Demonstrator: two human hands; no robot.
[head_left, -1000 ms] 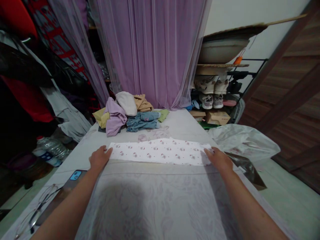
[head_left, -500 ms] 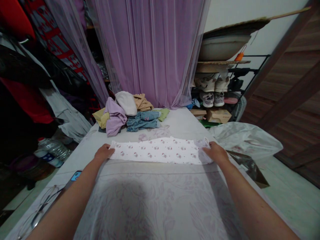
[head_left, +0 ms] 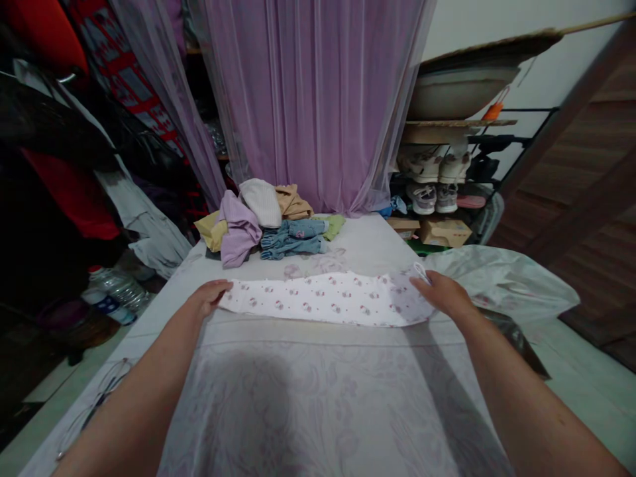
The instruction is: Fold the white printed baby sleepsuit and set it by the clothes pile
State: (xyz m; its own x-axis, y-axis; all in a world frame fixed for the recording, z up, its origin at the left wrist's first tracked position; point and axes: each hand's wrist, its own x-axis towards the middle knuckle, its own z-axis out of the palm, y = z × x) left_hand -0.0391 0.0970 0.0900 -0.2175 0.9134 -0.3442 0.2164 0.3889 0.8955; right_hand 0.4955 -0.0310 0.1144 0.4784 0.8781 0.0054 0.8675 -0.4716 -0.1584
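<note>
Now your left fingers and right fingers pinch opposite ends of the printed cloth, long axis crosswise between them, nearside of the denim garment.

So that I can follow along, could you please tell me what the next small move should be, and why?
I would probably have the right hand smooth down its end of the patterned white cloth: the edge there sticks up in a small loop by that hand, while the middle looks spread fairly flat. The left hand pinches the other end, which could steady it.
</note>
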